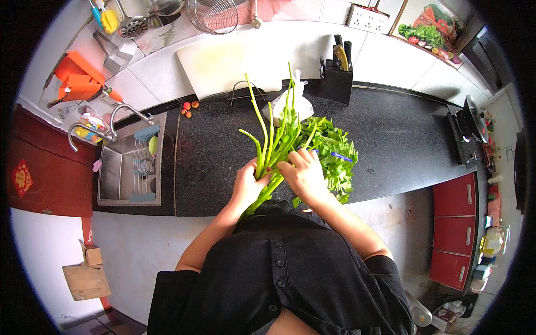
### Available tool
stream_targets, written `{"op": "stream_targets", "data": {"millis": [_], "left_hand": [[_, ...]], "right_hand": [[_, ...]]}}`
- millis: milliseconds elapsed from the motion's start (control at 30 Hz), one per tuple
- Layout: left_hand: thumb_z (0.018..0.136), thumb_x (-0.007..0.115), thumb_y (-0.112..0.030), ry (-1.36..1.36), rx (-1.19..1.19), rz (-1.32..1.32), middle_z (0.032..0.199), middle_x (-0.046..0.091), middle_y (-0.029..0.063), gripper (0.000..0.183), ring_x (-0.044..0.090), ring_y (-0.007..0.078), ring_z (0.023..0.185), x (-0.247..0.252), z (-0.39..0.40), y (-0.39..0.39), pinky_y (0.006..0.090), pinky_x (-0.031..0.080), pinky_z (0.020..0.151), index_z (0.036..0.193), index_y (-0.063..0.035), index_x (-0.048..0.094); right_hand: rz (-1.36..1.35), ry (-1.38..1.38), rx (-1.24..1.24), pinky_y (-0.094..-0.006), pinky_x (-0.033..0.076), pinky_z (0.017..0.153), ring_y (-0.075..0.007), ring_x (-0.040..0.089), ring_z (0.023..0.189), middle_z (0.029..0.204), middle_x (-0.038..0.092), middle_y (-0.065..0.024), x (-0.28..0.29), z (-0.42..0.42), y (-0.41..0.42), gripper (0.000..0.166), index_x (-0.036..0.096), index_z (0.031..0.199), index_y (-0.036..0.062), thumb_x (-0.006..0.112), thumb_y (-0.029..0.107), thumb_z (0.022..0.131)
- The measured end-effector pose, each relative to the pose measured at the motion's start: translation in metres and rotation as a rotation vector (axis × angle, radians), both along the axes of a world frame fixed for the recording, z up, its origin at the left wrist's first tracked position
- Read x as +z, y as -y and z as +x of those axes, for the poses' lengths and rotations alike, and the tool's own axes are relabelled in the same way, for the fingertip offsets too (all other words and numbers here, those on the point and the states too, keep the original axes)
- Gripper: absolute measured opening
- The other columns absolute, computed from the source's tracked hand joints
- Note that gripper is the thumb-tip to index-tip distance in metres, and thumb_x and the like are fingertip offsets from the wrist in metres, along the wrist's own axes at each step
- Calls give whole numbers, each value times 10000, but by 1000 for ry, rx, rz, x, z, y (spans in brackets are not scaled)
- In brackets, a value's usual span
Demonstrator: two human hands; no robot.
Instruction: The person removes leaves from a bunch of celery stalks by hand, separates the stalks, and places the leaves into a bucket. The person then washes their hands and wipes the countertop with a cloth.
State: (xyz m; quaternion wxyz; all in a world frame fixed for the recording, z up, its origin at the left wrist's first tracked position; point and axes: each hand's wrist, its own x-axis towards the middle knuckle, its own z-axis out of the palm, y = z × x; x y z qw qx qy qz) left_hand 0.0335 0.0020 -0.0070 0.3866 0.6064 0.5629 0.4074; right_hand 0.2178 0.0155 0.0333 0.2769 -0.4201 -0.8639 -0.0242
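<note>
My left hand (245, 185) is closed around a bunch of green celery stalks (286, 144), held at an angle over the near edge of the counter. Bare stalk ends point away from me, and the lower stems reach down to my black shirt. Beside it, my right hand (305, 175) pinches a thin stem at the bunch; its fingertips are partly hidden. Under and right of that hand lies a pile of leafy celery (337, 144) with a blue tie (341, 157) on it. A knotted white plastic bag (305, 108) sits just behind the stalks.
Black stone counter (389, 125) runs across. At left is a steel sink (109, 171) with a faucet (125, 106). Several small reddish fruits (188, 109) lie behind. A white cutting board (226, 63) leans on the wall, near a knife block (339, 86). A stove (458, 138) stands far right.
</note>
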Motion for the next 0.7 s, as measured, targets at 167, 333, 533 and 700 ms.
{"op": "stream_targets", "data": {"millis": [167, 333, 533, 700], "left_hand": [[791, 694, -27, 29, 29, 33, 832, 677, 83, 195, 634, 142, 748, -1, 2, -1, 302, 500, 699, 976, -23, 630], [793, 697, -33, 24, 71, 33, 837, 676, 85, 182, 631, 139, 759, -4, -2, -2, 305, 497, 710, 960, -14, 627], [795, 693, -42, 47, 77, 20, 820, 672, 83, 154, 622, 125, 746, -4, -1, -4, 302, 494, 709, 929, -13, 622], [793, 692, -36, 35, 65, 19, 813, 673, 89, 149, 626, 127, 742, 0, 2, -3, 305, 495, 695, 924, -14, 624]], "right_hand": [[148, -39, -19, -371, 389, 818, -206, 518, 895, 908, 525, -13, -13, -5, 8, 281, 647, 974, 134, 610, 180, 700], [223, -99, -41, -417, 343, 875, -205, 518, 922, 957, 542, 1, -27, -2, 17, 293, 661, 977, 139, 641, 182, 688], [97, -188, -177, -428, 349, 849, -222, 512, 898, 901, 539, 0, -33, -12, 14, 225, 665, 905, 146, 745, 238, 715], [75, -198, -257, -432, 361, 834, -237, 510, 883, 884, 539, -15, -37, -23, 15, 219, 670, 898, 136, 747, 230, 717]]}}
